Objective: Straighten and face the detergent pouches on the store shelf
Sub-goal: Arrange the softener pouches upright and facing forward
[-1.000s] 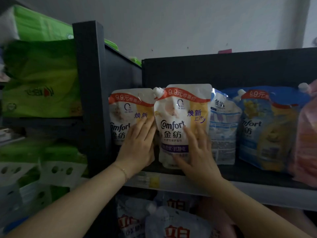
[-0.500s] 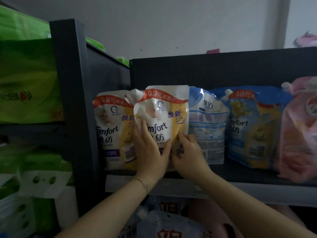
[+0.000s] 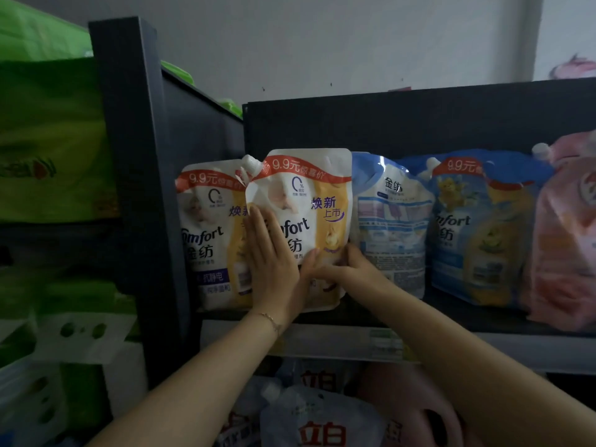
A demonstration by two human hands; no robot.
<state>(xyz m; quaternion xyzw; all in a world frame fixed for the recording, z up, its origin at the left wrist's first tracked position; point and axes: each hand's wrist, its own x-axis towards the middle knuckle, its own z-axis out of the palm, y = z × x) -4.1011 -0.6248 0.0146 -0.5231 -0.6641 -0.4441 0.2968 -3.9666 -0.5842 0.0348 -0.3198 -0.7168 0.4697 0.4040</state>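
Several Comfort pouches stand in a row on the dark shelf (image 3: 419, 321). A white and yellow pouch (image 3: 317, 204) stands facing front, overlapping a matching pouch (image 3: 206, 233) at the far left. My left hand (image 3: 274, 269) presses flat on its front with straight fingers. My right hand (image 3: 348, 269) grips its lower right edge, fingers curled round the side. To the right a light blue pouch (image 3: 392, 221) shows its back panel, then a blue and yellow pouch (image 3: 477, 230) faces front, and a pink pouch (image 3: 567, 240) stands at the far right.
A dark upright post (image 3: 135, 188) bounds the shelf on the left, with green packs (image 3: 51, 140) beyond it. Below the shelf lip lie more pouches (image 3: 322, 424) and a pink jug (image 3: 416, 411). A black back panel (image 3: 419, 124) closes the shelf behind.
My left hand moved from the far-left pouch onto the second pouch's front. My right hand slid from that pouch's front to its lower right edge. The view shifted right.
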